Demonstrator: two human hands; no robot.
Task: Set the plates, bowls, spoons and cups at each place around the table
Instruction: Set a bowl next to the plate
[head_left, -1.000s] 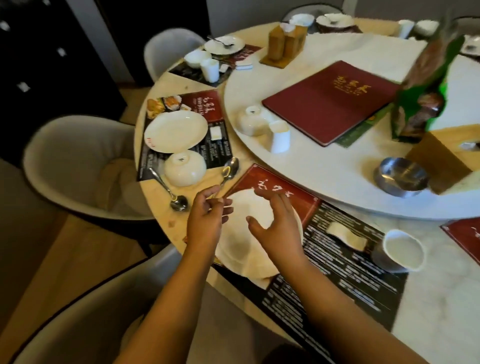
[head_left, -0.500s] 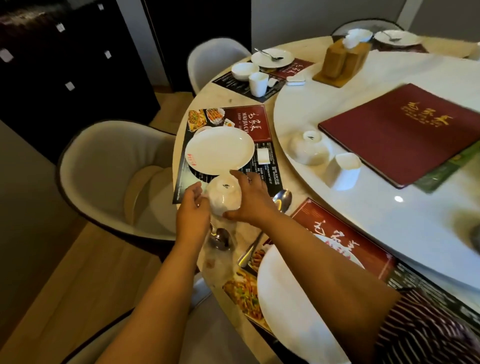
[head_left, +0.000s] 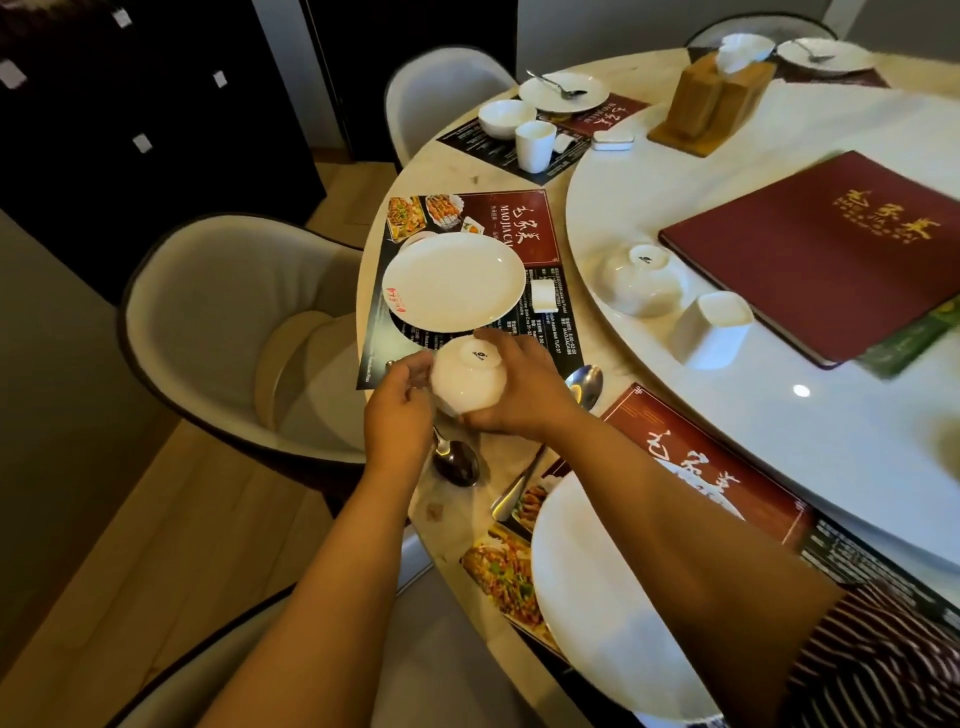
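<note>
While my right hand (head_left: 511, 387) and left hand (head_left: 397, 410) curl their fingers around the upturned white bowl (head_left: 467, 379) below the plate (head_left: 453, 280), I should flip it slowly, clear of the spoon (head_left: 456, 460).

Near plate (head_left: 597, 613) cut off btm.

"MAOJIACAI" on the placemat (head_left: 519, 223) (rest too small)
</note>
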